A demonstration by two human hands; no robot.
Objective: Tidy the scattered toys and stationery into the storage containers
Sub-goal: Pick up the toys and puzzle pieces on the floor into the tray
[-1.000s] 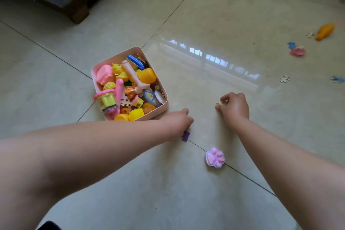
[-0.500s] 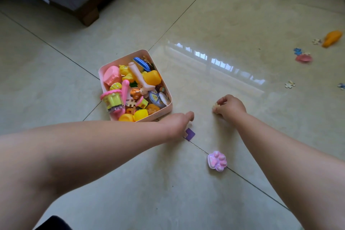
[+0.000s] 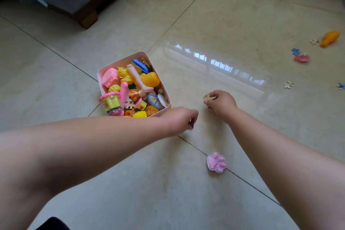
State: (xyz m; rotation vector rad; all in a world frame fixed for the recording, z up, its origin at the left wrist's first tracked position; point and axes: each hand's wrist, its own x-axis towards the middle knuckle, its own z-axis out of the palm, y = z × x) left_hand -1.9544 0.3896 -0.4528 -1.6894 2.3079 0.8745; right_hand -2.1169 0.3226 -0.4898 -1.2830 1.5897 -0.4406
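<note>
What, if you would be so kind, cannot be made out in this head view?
- Purple piece: mostly hidden under the left hand; shape unclear.
- Pink box: near rim covered by the left forearm.
- Far puzzle pieces: too small to read.
- Orange toy: too distant to identify.

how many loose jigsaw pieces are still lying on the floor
4 that I can make out, all far right: a pale one beside the orange toy, a blue one by the pink toy, a pale one, and a blue one at the frame edge. More may lie out of view.
</note>
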